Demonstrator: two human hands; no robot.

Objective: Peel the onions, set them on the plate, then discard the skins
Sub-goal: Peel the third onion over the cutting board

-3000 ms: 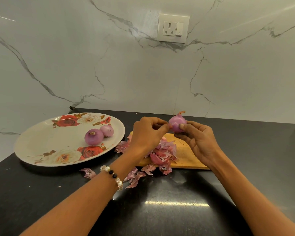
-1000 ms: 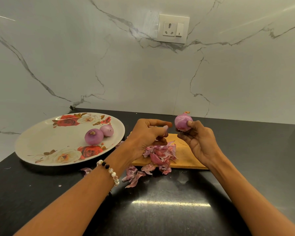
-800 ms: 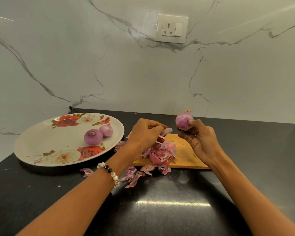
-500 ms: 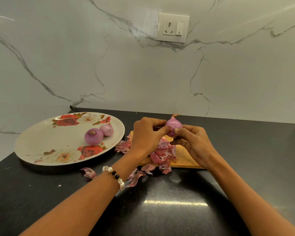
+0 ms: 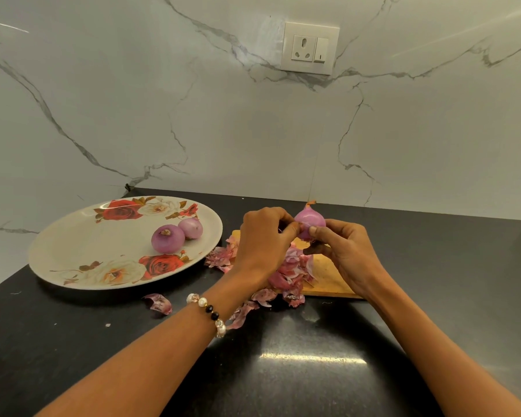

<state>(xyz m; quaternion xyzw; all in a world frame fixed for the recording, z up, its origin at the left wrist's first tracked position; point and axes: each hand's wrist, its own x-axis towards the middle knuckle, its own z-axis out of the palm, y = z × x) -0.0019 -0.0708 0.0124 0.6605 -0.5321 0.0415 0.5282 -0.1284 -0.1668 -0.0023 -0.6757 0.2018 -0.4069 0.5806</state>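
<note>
At the left, a floral plate (image 5: 73, 251) on the dark counter (image 5: 283, 371) carries two peeled onions (image 5: 167, 238), touching each other. Loose skins (image 5: 289, 272) lie between the plate and a wooden board (image 5: 328, 275) and piled on it. Above the pile, the left hand (image 5: 262, 236) pinches at the side of a third onion (image 5: 309, 221), perhaps a flap of skin, while the right hand (image 5: 343, 251) grasps that onion from below, thumb on its front.

No words, brand names or numbers can be read anywhere. The only mark is a short dark line on the rocker switch (image 5: 320, 50) of the wall socket plate (image 5: 309, 48).
</note>
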